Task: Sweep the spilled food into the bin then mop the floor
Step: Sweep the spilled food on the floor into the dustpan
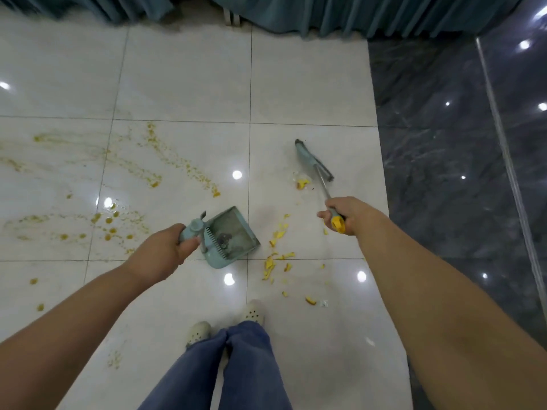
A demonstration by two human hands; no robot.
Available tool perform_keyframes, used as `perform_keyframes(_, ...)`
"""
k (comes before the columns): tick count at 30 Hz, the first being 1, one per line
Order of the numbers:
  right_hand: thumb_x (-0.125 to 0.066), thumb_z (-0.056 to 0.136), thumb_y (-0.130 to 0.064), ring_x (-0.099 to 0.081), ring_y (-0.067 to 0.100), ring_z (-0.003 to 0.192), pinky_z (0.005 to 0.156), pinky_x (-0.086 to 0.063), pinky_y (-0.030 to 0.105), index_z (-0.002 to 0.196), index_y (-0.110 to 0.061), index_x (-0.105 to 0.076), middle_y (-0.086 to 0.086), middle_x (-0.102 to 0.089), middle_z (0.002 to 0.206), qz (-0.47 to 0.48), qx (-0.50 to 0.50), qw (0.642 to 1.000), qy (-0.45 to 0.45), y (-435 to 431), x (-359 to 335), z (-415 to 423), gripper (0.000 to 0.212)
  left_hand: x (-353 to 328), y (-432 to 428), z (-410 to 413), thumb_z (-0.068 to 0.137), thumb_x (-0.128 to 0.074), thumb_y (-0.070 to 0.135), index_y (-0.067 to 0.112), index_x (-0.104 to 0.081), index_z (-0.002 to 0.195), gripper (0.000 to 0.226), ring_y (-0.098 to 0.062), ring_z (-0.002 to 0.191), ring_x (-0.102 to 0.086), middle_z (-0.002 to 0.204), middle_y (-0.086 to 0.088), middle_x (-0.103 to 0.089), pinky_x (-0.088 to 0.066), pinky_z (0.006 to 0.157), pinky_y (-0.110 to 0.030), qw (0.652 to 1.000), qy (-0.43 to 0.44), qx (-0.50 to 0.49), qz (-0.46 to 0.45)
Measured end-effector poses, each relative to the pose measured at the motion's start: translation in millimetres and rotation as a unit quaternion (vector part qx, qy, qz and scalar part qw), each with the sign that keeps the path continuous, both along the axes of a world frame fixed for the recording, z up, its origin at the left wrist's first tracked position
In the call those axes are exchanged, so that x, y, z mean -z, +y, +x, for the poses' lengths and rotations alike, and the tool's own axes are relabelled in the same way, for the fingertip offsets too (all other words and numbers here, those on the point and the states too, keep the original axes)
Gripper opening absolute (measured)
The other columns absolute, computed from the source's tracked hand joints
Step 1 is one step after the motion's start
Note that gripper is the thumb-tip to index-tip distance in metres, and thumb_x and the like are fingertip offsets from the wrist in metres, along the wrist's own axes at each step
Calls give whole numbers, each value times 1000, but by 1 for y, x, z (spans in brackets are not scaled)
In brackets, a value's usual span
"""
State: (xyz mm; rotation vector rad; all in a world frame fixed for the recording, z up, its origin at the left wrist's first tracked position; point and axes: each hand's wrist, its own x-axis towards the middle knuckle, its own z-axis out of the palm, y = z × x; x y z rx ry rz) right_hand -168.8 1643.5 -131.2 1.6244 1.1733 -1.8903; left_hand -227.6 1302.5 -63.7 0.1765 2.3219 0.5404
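Sweeping is under way on the pale tiled floor (pixel 183 78); the left hand (pixel 165 253) is gripping the handle of the blue dustpan (pixel 236 232), fingers (pixel 189 244) clenched round it, and the pan's open edge appears to be facing right. The right hand (pixel 346 214) is grasping the yellow-capped end of the broom (pixel 307 158), fingers wrapped round the shaft, while the broom head is reaching out ahead beside one yellow scrap (pixel 302 184). The spilled food (pixel 276 258) is lying as loose yellow pieces just right of the pan and down toward the shoes (pixel 254 312); orange smears (pixel 118 223) are spreading across the tiles to the left. No bin is showing. To do this well, the pan lip is probably needing to press flat against the tile, close to the scraps; short strokes drawn toward it are likely working better than long ones, which risk flicking pieces onto the dark floor (pixel 444 143); the sticky smears are best left for the mop.
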Motion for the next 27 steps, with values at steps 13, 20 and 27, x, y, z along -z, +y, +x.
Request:
perform_keyframes(13, -36, 101, -17, -34, 14, 46, 36, -35, 18, 123, -15, -46, 7, -42, 64, 35, -123, 984, -123, -79, -1, 127, 24, -1, 27, 17, 95, -49, 32, 14, -46, 85, 21, -23, 75, -53, 81, -7, -57, -34, 59, -29, 991, 32, 130, 21)
perform_keyframes(20, -40, 100, -17, -36, 10, 45, 36, -34, 15, 113, -14, -49, 7, -43, 68, -16, -64, 986, -152, -152, -38, 196, 16, -1, 20, 21, 94, -49, 32, 9, -49, 90, 23, -25, 78, -51, 87, -11, -58, -34, 63, -30, 984, 42, 173, 18)
perform_keyframes(27, -36, 103, -17, -31, 10, 50, 34, -31, 11, 131, -16, -51, 7, -39, 65, -22, 21, 993, -111, -162, -72, 215, 32, -9, 11, 24, 93, -49, 29, 12, -45, 90, 18, -26, 74, -49, 80, -9, -53, -31, 57, -31, 980, 63, 186, 9)
